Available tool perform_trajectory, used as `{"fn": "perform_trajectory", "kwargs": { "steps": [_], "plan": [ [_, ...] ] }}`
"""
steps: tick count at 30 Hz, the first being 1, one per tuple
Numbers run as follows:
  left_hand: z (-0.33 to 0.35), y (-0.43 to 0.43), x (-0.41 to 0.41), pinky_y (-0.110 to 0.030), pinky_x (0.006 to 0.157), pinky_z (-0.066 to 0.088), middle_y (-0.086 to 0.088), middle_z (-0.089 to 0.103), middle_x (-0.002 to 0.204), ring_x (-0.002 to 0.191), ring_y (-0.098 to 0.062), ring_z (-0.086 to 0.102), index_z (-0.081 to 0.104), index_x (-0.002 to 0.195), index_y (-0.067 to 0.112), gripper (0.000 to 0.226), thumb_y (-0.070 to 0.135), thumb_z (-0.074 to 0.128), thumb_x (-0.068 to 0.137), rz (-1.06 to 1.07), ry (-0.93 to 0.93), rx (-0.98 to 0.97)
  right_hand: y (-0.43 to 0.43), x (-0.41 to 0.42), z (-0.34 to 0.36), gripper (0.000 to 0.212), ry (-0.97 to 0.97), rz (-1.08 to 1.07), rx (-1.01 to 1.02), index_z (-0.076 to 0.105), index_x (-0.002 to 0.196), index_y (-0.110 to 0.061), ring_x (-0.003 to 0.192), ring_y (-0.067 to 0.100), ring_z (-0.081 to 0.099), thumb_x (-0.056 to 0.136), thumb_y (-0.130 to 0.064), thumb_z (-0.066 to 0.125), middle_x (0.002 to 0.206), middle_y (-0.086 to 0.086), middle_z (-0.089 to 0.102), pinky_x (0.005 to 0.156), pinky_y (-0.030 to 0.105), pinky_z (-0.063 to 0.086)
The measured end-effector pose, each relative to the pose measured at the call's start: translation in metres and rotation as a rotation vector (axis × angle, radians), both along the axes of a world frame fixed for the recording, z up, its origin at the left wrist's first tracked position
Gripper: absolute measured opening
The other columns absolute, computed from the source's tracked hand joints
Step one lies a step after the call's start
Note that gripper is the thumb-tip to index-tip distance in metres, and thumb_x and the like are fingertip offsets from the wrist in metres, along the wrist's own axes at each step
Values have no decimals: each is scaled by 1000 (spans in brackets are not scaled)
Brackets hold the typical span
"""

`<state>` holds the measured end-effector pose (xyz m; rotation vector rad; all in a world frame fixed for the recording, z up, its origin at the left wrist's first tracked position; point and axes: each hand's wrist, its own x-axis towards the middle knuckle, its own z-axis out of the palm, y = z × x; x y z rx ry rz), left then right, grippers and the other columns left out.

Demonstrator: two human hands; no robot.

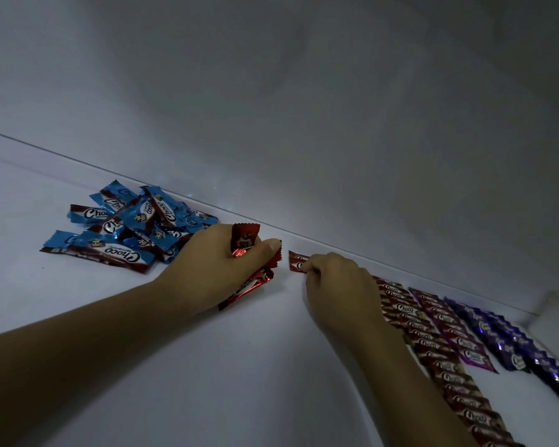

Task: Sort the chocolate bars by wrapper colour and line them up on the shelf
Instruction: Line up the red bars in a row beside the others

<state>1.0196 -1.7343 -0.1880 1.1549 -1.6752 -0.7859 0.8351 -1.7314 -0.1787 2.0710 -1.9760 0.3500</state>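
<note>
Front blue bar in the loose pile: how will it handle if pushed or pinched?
The front blue bar lies flat and thin, so it likely slides rather than rolls on the smooth shelf. Its glossy wrapper looks slippery; the crimped ends probably flex when pinched. Other blue bars overlap it, so pushing may drag them.

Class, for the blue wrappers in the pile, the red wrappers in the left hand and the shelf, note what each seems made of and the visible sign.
Blue wrappers: probably thin metallised plastic film, glossy; glints and zigzag crimped ends. Red wrappers, gripped in the left hand: seemingly the same film; shiny creases. Shelf: smooth, white, fairly matt; laminate or painted board, cannot tell.
</note>
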Motion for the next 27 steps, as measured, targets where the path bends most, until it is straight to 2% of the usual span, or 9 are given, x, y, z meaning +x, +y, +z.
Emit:
{"fn": "perform_trajectory", "kwargs": {
  "steps": [5, 7, 9, 10, 13, 16, 21, 24, 27],
  "plan": [
    [-1, 1, -2, -27, 68, 51, -4, 68, 71, 68, -11, 64, 70, 82, 15, 45, 54, 48, 87, 12, -31, -11, 4, 6, 1, 26, -70, 38, -30, 66, 105, -25, 91, 16, 60, 96, -23, 42, 102, -4, 66, 89, 36, 45],
    [-1, -2, -2, -21, 61, 48, -1, 67, 65, 60, -8, 62, 68, 74, 14, 42, 50, 52, 88, 25, 79, -7, 7, 15, 7, 27, -519, 164, -32, 68, 91, -20, 82, 16, 63, 96, -36, 47, 87, -2, 69, 79, 37, 51],
    [0, -4, 0, -18, 52, 41, -1, 59, 54, 50, -7, 55, 63, 64, 10, 44, 45, 54, 90, 61, 235, 8, 14, 31, 20, 48, -1061, 280, 194, 67, 87, -14, 70, 19, 68, 83, -60, 54, 77, 6, 71, 61, 29, 53],
    [1, -5, 2, -19, 50, 40, -4, 57, 52, 49, -8, 53, 61, 62, 9, 46, 43, 54, 91, 73, 302, 26, 17, 38, 23, 56, -1178, 326, 323, 67, 87, -11, 66, 19, 68, 74, -65, 58, 75, 9, 71, 58, 25, 52],
    [1, -9, 7, -15, 45, 41, -1, 53, 49, 46, -8, 53, 55, 62, 9, 44, 42, 55, 91, 117, 449, 95, 25, 57, 19, 32, -1110, 459, 444, 66, 79, -8, 62, 19, 68, 74, -38, 74, 72, 11, 71, 62, 26, 56],
    [-1, -10, 10, -17, 50, 49, -2, 62, 54, 51, -11, 62, 59, 69, 4, 46, 45, 57, 89, 124, 484, 125, 25, 61, 14, 8, -1094, 441, 363, 64, 79, -6, 60, 14, 68, 86, -10, 67, 67, 5, 71, 60, 23, 54],
    [-1, -3, 9, -9, 45, 39, 6, 61, 49, 45, 1, 55, 67, 58, 21, 39, 41, 56, 91, -14, 372, 38, 22, 52, 21, 9, -1315, 305, 282, 67, 86, -6, 58, 13, 60, 89, -13, 62, 67, 5, 69, 55, 21, 51],
    [-1, -4, 7, -6, 41, 35, 0, 58, 48, 40, 3, 50, 65, 65, 10, 39, 39, 58, 91, 47, 283, 43, 18, 41, 25, 14, -1310, 212, 264, 71, 93, -12, 65, 13, 63, 91, -13, 57, 80, 9, 72, 55, 19, 49],
    [-1, -3, 9, -5, 42, 35, 6, 59, 48, 42, 5, 52, 64, 67, 17, 34, 41, 57, 90, 79, 252, 61, 13, 26, 28, 15, -1241, 130, 176, 68, 100, -9, 60, 5, 65, 91, -6, 57, 75, 3, 72, 50, 13, 44]
  ]
}}
